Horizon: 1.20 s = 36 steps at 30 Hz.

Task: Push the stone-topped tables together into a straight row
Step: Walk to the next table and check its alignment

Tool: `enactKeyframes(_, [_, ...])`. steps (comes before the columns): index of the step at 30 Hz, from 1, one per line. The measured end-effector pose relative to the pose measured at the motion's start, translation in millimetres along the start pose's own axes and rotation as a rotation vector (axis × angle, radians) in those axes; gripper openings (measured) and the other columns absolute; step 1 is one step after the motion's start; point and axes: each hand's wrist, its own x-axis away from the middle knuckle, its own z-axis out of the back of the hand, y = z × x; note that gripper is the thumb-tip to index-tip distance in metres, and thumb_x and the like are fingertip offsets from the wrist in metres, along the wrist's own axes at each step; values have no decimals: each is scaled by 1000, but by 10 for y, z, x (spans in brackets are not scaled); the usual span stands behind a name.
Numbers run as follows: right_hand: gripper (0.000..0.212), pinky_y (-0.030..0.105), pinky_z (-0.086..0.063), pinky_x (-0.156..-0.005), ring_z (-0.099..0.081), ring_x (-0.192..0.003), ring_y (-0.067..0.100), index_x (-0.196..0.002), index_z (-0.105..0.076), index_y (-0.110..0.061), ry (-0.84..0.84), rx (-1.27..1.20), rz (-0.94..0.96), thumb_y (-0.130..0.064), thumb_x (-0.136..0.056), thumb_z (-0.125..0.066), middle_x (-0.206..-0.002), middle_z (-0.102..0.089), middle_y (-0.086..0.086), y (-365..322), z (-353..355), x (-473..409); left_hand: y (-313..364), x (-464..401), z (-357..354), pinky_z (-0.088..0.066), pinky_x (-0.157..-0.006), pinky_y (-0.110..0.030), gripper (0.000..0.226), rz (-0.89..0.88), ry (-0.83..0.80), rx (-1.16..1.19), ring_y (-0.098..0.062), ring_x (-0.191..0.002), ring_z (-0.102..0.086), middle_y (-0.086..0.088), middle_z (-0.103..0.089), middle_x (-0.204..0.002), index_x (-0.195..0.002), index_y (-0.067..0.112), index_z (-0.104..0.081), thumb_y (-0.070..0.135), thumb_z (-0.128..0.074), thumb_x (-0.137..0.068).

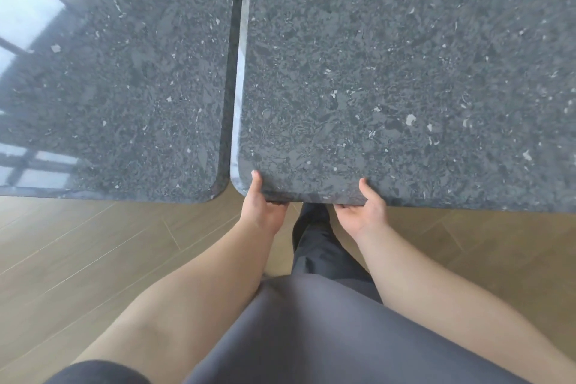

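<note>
Left hand: gripping the near edge of the right table, thumb on top, fingers curling underneath.
Right hand: gripping likewise.
Left table: lying just beside, a narrow gap between.
Floor: wooden.

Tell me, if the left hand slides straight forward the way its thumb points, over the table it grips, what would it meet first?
Probably nothing soon. The left hand grips the near edge of the right table, thumb on top. Ahead lies only bare stone, running beside the gap to the left table.
</note>
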Motion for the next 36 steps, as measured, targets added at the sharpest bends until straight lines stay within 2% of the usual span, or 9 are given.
enactKeyframes(5, [42,61,-47,-100,-61,-119,40,-127,-62,-8,-32,-62,16,-22,-88,-72,-128,-65,19,-54,25,65,-6,-69,23,-61,-69,-54,52,4,-12,25,-41,-108,-66,-21,-64,-123,-126,10,-54,48,-66,-93])
enactKeyframes(8, [34,56,-53,-91,-64,-113,37,-120,-63,-9,17,-43,76,-20,-89,-72,-129,-66,16,-130,8,61,-3,-63,31,-61,-68,-53,48,1,-19,1,-41,-103,-67,-22,-66,-115,-116,7,-56,49,-65,-94])
enactKeyframes(11, [46,54,-55,-82,-64,-111,37,-122,-62,-11,-14,-53,58,-41,-90,-71,-124,-66,17,-183,48,65,22,-60,30,-61,-66,-53,45,10,-12,-36,-41,-99,-68,-22,-67,-110,-110,7,-57,48,-65,-94])
enactKeyframes(14, [60,53,-56,-77,-63,-112,36,-124,-56,-8,-37,12,33,-53,-87,-70,-123,-63,19,-220,118,43,65,-92,75,-57,-80,-57,43,8,-14,-65,-40,-101,-68,-21,-67,-112,-112,8,-57,46,-68,-93])
enactKeyframes(19, [70,51,-52,-89,-60,-114,34,-135,-50,-7,-66,55,32,-56,-88,-65,-127,-60,19,-248,115,41,74,-152,123,-56,-83,-56,42,-11,-57,-110,-38,-102,-68,-19,-68,-114,-117,9,-56,44,-66,-95])
enactKeyframes(23, [68,49,-53,-83,-61,-105,32,-136,-48,-10,-67,107,48,-59,-90,-59,-120,-60,17,-251,112,71,76,-164,116,-48,-103,-58,48,-22,-50,-146,-39,-105,-65,-19,-65,-115,-126,11,-51,45,-64,-96])
enactKeyframes(27, [66,47,-47,-94,-61,-96,29,-135,-48,-11,-85,128,55,-62,-93,-51,-125,-59,16,-227,109,59,86,-129,114,-47,-104,-57,46,-9,-61,-185,-39,-100,-65,-20,-65,-110,-116,10,-52,49,-62,-96])
enactKeyframes(31, [59,43,-47,-93,-61,-94,26,-125,-50,-12,-82,165,78,-62,-95,-47,-120,-60,13,-183,96,73,114,-163,134,-49,-102,-58,42,-24,-85,-210,-40,-96,-66,-20,-65,-106,-107,9,-53,50,-61,-96])
enactKeyframes(36, [63,40,-47,-97,-58,-119,26,-137,-48,-9,-54,165,113,-58,-97,-48,-135,-58,12,-149,107,112,128,-195,151,-51,-98,-57,46,0,-98,-211,-40,-95,-66,-20,-65,-106,-113,9,-52,50,-62,-95])
